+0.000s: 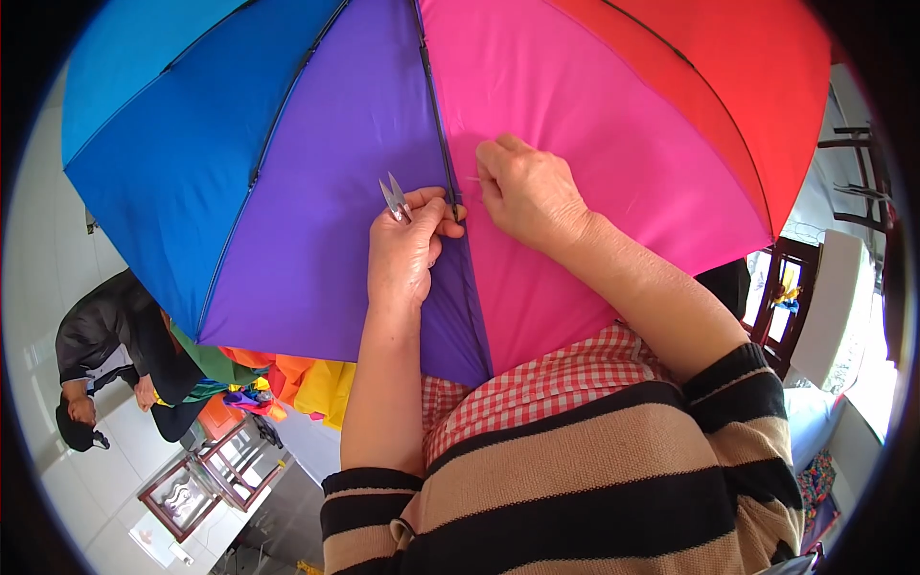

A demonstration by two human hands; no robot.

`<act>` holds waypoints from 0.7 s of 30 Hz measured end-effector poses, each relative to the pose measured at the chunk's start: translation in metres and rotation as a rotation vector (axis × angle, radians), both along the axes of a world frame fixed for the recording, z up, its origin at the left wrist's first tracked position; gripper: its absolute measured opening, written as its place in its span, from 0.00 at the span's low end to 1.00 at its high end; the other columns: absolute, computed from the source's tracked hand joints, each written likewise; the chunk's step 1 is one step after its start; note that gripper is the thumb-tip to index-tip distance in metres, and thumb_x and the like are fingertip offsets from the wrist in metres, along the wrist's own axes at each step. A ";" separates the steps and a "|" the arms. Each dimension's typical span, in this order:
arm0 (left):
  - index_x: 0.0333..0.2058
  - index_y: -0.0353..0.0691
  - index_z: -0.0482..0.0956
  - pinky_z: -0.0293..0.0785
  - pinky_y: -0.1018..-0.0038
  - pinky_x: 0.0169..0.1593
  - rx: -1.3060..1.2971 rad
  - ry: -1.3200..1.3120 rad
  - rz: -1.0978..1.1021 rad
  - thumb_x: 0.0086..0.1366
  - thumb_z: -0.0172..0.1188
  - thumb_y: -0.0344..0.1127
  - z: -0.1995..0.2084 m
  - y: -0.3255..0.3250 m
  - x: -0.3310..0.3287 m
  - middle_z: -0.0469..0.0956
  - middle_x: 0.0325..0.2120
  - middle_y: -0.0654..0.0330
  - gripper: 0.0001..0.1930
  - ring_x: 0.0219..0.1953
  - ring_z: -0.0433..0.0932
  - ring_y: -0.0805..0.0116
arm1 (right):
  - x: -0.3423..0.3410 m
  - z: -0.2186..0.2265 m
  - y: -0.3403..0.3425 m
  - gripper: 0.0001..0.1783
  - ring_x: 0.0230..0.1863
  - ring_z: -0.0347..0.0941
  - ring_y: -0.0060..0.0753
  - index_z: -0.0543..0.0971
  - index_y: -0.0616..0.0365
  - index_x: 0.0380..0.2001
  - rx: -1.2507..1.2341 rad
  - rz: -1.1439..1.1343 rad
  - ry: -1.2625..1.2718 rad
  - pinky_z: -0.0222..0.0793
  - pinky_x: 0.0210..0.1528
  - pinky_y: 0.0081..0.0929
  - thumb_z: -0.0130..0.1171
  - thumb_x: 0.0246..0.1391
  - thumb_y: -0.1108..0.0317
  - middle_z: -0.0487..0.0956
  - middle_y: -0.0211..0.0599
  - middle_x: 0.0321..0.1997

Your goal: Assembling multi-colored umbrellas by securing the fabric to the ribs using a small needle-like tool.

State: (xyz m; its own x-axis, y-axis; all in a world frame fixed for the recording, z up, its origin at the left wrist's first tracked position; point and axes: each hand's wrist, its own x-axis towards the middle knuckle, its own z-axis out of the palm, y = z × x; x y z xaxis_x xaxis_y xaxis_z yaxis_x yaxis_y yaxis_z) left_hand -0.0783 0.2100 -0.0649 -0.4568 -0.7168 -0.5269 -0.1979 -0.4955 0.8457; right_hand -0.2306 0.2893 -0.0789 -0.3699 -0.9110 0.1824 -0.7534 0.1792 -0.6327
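Observation:
An opened umbrella (335, 192) with blue, purple, pink and red panels spreads before me, its dark ribs facing me. My left hand (404, 254) is closed, with small thread snips (394, 198) tucked in it, blades pointing up and away. Its thumb and fingertips also pinch the dark rib (443, 144) at the purple and pink seam. Just right of that rib, over the pink panel, my right hand (529, 187) is closed in a pinch. A thin pale sliver shows at its fingertips, too fine to name.
At the lower left a person (120, 345) in dark clothes sits beside brightly coloured fabric (321, 388). A wooden-framed chair or stool (216, 479) stands below them. More dark wooden furniture (793, 287) and a white-covered surface (836, 307) are at the right.

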 end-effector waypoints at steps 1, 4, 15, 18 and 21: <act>0.42 0.27 0.75 0.56 0.86 0.16 -0.005 0.000 0.003 0.65 0.56 0.28 0.000 0.001 -0.001 0.81 0.30 0.49 0.11 0.22 0.76 0.77 | 0.002 0.000 0.003 0.05 0.30 0.74 0.52 0.69 0.60 0.26 0.034 0.020 -0.023 0.71 0.30 0.43 0.55 0.47 0.75 0.73 0.44 0.28; 0.42 0.27 0.75 0.56 0.86 0.16 -0.011 -0.002 0.005 0.65 0.56 0.28 0.000 0.002 -0.004 0.81 0.29 0.49 0.10 0.22 0.76 0.76 | 0.008 -0.002 0.009 0.05 0.29 0.74 0.52 0.69 0.60 0.26 0.062 0.030 -0.066 0.71 0.30 0.43 0.56 0.47 0.75 0.73 0.44 0.28; 0.43 0.27 0.75 0.54 0.86 0.16 -0.030 0.010 0.010 0.65 0.54 0.28 -0.002 0.001 -0.003 0.80 0.29 0.51 0.10 0.21 0.76 0.78 | -0.004 -0.006 -0.002 0.05 0.29 0.74 0.49 0.70 0.60 0.25 0.043 -0.043 -0.221 0.70 0.30 0.41 0.57 0.45 0.77 0.74 0.43 0.26; 0.43 0.27 0.74 0.54 0.86 0.16 -0.028 0.002 0.015 0.66 0.54 0.28 -0.001 0.001 -0.003 0.80 0.29 0.50 0.10 0.21 0.75 0.77 | -0.002 -0.006 -0.005 0.05 0.30 0.74 0.48 0.70 0.60 0.24 0.070 -0.042 -0.234 0.70 0.31 0.40 0.57 0.45 0.77 0.74 0.43 0.25; 0.43 0.27 0.74 0.54 0.86 0.16 -0.029 0.004 0.014 0.66 0.54 0.28 -0.001 0.001 -0.004 0.80 0.28 0.50 0.10 0.21 0.75 0.77 | 0.006 -0.010 0.007 0.05 0.30 0.75 0.49 0.70 0.59 0.25 0.055 0.025 -0.212 0.70 0.30 0.41 0.57 0.45 0.76 0.74 0.43 0.26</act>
